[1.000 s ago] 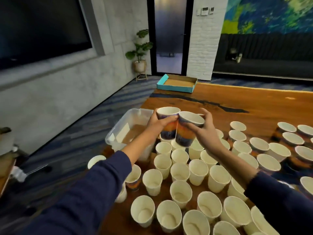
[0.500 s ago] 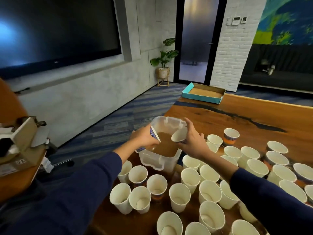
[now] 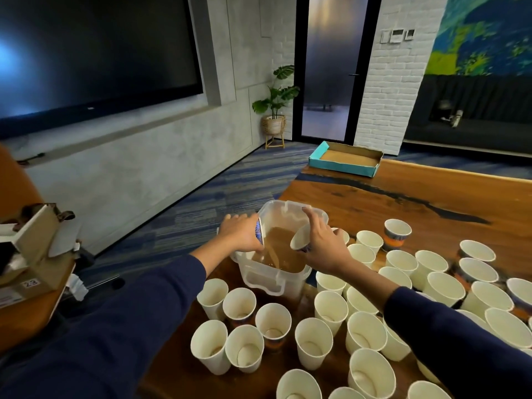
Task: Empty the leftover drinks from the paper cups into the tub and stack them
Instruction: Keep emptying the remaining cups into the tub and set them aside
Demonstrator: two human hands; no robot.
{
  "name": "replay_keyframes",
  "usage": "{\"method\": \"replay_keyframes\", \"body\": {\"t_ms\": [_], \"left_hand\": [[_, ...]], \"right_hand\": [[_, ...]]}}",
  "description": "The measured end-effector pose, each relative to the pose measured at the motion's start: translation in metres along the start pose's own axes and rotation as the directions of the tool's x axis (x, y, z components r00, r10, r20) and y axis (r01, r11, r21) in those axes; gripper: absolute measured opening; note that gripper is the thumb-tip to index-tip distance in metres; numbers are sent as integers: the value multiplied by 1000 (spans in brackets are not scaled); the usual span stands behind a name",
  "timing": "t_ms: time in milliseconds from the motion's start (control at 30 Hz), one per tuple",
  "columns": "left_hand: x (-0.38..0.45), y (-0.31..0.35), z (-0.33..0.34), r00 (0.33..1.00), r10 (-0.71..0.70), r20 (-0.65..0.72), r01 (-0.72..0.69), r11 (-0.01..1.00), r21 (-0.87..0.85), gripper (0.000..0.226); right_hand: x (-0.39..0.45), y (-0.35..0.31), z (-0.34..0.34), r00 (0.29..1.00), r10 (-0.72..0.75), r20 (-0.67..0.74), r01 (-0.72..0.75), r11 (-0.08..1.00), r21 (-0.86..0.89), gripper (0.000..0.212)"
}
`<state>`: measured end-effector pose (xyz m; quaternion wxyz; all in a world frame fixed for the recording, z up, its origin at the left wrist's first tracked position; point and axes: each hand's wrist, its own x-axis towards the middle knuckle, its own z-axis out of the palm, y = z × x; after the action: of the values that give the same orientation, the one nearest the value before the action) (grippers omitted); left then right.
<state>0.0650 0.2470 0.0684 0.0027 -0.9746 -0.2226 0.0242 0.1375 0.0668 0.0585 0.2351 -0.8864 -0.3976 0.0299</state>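
Each hand's curled fingers grip a tipped paper cup over the tub (image 3: 276,286), left cup (image 3: 260,232) mostly hidden.

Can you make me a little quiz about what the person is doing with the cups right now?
1. True or false: both hands are tipping a cup over the tub.
2. What colour is the liquid in the tub? A) brown B) green C) clear
3. What sits at the table's far corner?

Key:
1. True. The left hand grips the left cup and the right hand grips the right cup, both tilted over the tub.
2. A.
3. A teal box.
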Motion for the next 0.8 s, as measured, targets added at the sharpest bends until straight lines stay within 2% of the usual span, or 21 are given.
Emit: {"method": "replay_keyframes", "body": {"t_ms": [200,400,567,700,800], "left_hand": [[2,0,-2,999,40,-2,-39,991,124,82],[-2,6,-1,994,112,1,-107,943,314,76],[-6,10,9,991,129,25,-129,915,383,68],[-6,16,13,985,171,38,-169,878,448,65],[-3,19,14,983,180,46,-178,842,509,69]], "right_hand": [[2,-1,8,1000,9,-14,-9,1000,-18,98],[10,3,23,1000,12,-9,-13,993,-117,104],[10,1,35,995,-98,15,98,954,-285,101],[5,-3,41,974,-224,43,219,867,-447,95],[5,-4,44,963,-270,23,247,839,-486,93]]}}
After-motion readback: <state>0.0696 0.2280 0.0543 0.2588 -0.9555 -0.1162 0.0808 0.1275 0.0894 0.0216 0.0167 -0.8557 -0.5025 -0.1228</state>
